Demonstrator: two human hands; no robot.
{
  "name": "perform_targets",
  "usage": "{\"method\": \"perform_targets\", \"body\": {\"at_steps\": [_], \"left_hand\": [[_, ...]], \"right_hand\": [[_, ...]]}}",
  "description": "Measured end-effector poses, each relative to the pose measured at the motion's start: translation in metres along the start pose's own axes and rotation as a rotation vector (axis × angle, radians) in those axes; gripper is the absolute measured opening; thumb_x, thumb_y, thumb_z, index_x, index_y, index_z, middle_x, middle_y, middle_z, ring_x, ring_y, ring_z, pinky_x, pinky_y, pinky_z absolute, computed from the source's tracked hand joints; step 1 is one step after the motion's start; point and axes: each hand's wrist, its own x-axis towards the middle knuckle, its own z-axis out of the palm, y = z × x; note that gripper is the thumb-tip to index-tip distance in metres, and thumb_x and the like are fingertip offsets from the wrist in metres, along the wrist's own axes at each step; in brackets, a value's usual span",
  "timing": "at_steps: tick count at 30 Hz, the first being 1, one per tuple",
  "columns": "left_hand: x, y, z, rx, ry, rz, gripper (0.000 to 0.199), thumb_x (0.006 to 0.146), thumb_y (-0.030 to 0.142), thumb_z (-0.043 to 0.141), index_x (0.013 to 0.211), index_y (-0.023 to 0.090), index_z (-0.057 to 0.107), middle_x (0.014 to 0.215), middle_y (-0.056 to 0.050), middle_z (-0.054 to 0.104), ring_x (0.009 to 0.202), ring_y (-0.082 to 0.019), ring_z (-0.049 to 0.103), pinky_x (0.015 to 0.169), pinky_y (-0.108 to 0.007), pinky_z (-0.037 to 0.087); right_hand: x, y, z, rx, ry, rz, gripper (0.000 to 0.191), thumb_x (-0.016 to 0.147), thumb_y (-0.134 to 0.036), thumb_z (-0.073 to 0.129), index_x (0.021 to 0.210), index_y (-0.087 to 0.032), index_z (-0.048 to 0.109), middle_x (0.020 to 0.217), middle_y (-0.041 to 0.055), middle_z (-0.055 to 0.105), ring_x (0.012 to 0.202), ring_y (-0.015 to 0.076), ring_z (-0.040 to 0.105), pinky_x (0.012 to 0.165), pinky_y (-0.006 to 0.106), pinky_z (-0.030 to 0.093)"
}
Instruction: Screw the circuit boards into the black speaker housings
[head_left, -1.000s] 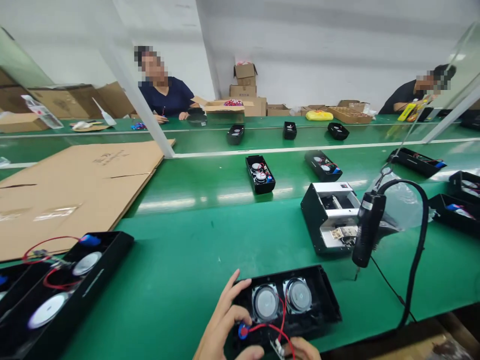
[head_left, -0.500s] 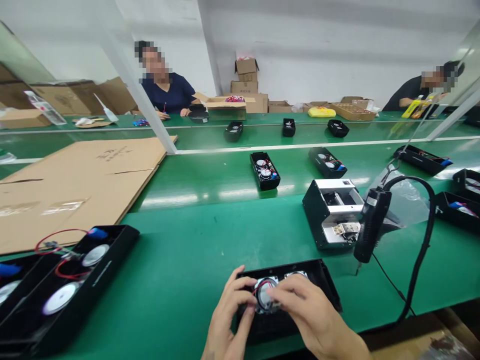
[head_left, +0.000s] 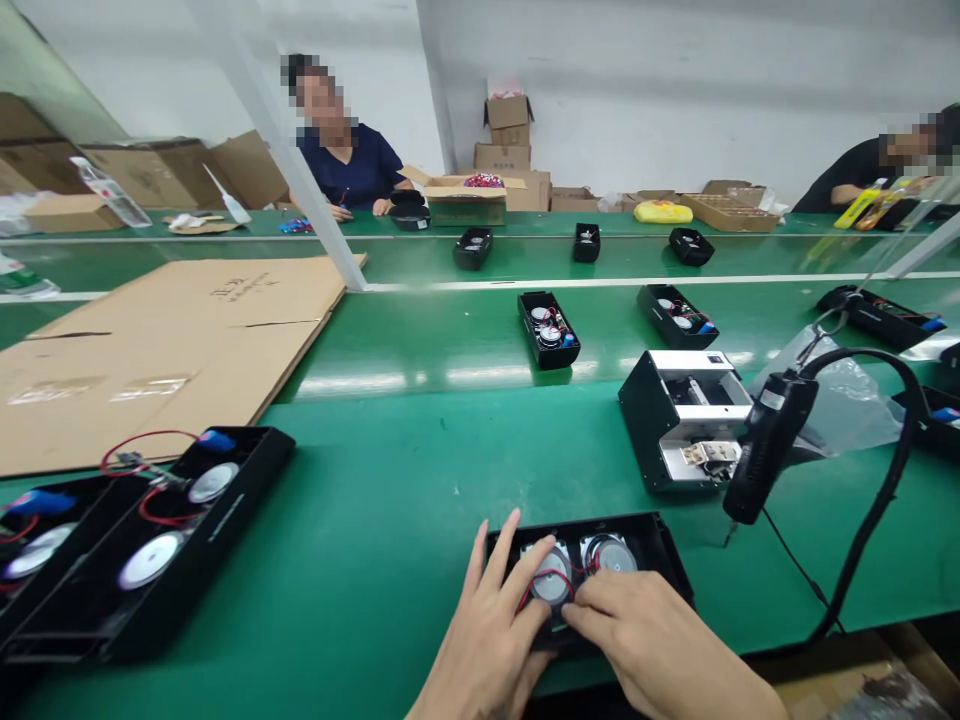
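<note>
A black speaker housing [head_left: 667, 562] lies in front of me, with two round silver speakers inside. My left hand [head_left: 499, 615] reaches over its left end, fingers spread, the fingertips on and around the left speaker [head_left: 551, 578]. A red wire [head_left: 559, 574] loops across that speaker. My right hand [head_left: 637, 635] is closed, its thumb and fingertips pressed together at the lower right edge of the left speaker. Whatever lies between those fingertips is hidden. The right speaker [head_left: 611, 555] sits just above my right hand, partly covered by it.
An electric screwdriver [head_left: 772, 440] hangs at the right beside a black-and-silver machine [head_left: 682, 425]. Filled housings [head_left: 202, 530] stand at left near a cardboard sheet [head_left: 172, 340]. More housings [head_left: 549, 330] are on the belt beyond. Two people [head_left: 352, 170] sit across.
My left hand's fingers have opened out and spread over the left speaker. My right hand has moved slightly lower and to the right, uncovering more of the right speaker. The view has shifted slightly.
</note>
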Motion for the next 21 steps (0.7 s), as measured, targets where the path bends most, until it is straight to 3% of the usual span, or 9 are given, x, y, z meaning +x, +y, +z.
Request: {"method": "perform_targets", "body": {"at_steps": [3, 6, 11, 14, 18, 21], "left_hand": [[0.002, 0.003, -0.003, 0.006, -0.028, -0.005, 0.030, 0.083, 0.012, 0.074, 0.111, 0.022, 0.070, 0.167, -0.010, 0.050, 0.168, -0.048, 0.007, 0.126, -0.085, 0.025], [0.004, 0.005, -0.006, 0.010, -0.028, 0.011, 0.033, 0.083, 0.012, 0.075, 0.114, 0.022, 0.072, 0.162, -0.009, 0.056, 0.168, -0.049, 0.005, 0.126, -0.086, 0.024], [0.004, 0.003, -0.005, 0.021, -0.026, 0.032, 0.037, 0.084, 0.014, 0.076, 0.120, 0.022, 0.073, 0.158, -0.008, 0.059, 0.167, -0.051, 0.005, 0.127, -0.085, 0.021], [0.005, 0.000, -0.004, -0.002, 0.006, 0.029, 0.033, 0.088, 0.022, 0.075, 0.121, 0.022, 0.074, 0.155, -0.007, 0.062, 0.167, -0.051, 0.006, 0.129, -0.085, 0.013], [0.011, -0.001, -0.011, -0.007, 0.002, 0.028, 0.030, 0.092, 0.029, 0.076, 0.122, 0.024, 0.076, 0.154, -0.005, 0.063, 0.168, -0.048, 0.003, 0.131, -0.082, 0.001], [0.014, -0.001, -0.013, -0.013, 0.001, 0.027, 0.027, 0.091, 0.029, 0.080, 0.117, 0.024, 0.077, 0.149, -0.005, 0.067, 0.168, -0.046, 0.008, 0.132, -0.080, -0.001]], "right_hand": [[0.000, -0.002, -0.008, 0.089, -0.053, 0.043, 0.037, 0.086, 0.001, 0.065, 0.113, -0.022, 0.076, 0.103, 0.0014, 0.080, 0.088, 0.0196, 0.075, 0.077, 0.032, 0.056], [-0.001, -0.006, -0.012, 0.152, -0.013, 0.096, 0.028, 0.087, -0.003, 0.065, 0.104, -0.021, 0.077, 0.102, 0.0031, 0.080, 0.091, 0.0207, 0.076, 0.085, 0.032, 0.058], [-0.007, -0.007, 0.006, 0.211, 0.127, 0.104, 0.025, 0.093, -0.004, 0.061, 0.102, -0.020, 0.077, 0.101, 0.0062, 0.080, 0.090, 0.0198, 0.075, 0.090, 0.030, 0.058], [-0.010, -0.003, 0.015, 0.227, 0.195, 0.083, 0.026, 0.097, -0.007, 0.058, 0.106, -0.021, 0.078, 0.100, 0.0076, 0.080, 0.089, 0.0209, 0.073, 0.092, 0.035, 0.057], [-0.005, -0.001, 0.003, 0.295, 0.085, 0.107, 0.032, 0.099, -0.007, 0.053, 0.115, -0.022, 0.077, 0.105, 0.0065, 0.081, 0.097, 0.0215, 0.074, 0.104, 0.040, 0.052], [0.002, -0.002, -0.012, 0.366, -0.046, 0.149, 0.032, 0.098, -0.007, 0.053, 0.113, -0.022, 0.077, 0.107, 0.0051, 0.080, 0.102, 0.0215, 0.074, 0.113, 0.041, 0.047]]}}
